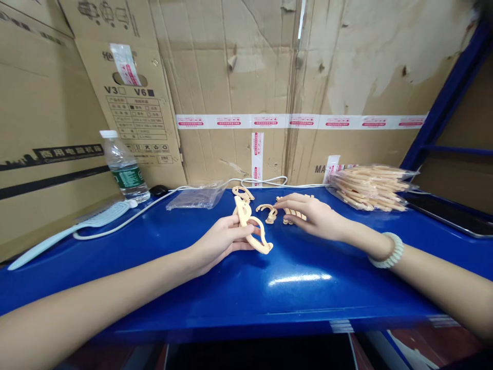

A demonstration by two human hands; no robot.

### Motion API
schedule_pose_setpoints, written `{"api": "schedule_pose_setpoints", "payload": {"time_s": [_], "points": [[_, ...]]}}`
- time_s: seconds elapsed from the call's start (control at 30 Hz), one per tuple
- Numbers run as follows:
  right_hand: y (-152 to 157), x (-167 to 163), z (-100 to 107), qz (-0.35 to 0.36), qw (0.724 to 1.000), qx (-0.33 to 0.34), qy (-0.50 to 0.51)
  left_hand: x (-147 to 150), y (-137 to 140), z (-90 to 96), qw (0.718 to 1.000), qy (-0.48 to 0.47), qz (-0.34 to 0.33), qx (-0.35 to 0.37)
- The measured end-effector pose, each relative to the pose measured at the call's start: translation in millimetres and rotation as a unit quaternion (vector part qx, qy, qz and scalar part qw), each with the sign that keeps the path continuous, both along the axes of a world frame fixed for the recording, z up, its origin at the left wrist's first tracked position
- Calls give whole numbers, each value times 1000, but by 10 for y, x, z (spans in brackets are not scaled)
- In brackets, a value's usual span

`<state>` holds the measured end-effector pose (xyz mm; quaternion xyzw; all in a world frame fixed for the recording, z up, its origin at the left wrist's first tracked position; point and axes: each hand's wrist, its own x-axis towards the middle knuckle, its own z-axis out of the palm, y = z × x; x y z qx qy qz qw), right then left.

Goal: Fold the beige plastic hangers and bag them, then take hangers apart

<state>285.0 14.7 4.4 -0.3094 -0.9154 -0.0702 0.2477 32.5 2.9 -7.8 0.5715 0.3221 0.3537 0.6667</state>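
Note:
My left hand (225, 237) is closed on a pale cream, curved, cut-out piece (263, 247), held tilted above the blue table. It looks like plywood or plastic; I cannot tell which. Behind it lies another looped cream piece (242, 193). My right hand (314, 216) hovers over or touches a group of small cream pieces (295, 213), with its fingers stretched out and thumb apart. These pieces are partly hidden under the fingers. A small hooked cream piece (270, 213) lies just left of my right fingertips.
A bag of cream pieces (372, 187) sits at the back right, near a dark phone-like slab (450, 213). To the left are a water bottle (127, 172), a light blue hairbrush (96, 221), a white cable (162, 198) and a clear plastic bag (196, 198). Cardboard (231, 77) walls the back.

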Motion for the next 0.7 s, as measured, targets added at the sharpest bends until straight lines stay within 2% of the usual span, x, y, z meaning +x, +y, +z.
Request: {"api": "schedule_pose_setpoints", "payload": {"time_s": [0.07,0.17,0.3,0.5,0.7], "points": [[-139,-108,35,41,998,38,25,5,-12,-14,1000,1,-6,20],[-316,-269,49,111,989,92,-22,19,-25,-43,998,17,-8,52],[-398,-351,12,124,975,145,-112,32,-35,-58,994,45,-10,102],[-429,-353,17,96,980,124,-123,13,-19,-68,978,77,5,193],[-451,-379,2,85,983,105,-125,3,-9,-72,963,111,29,244]]}}
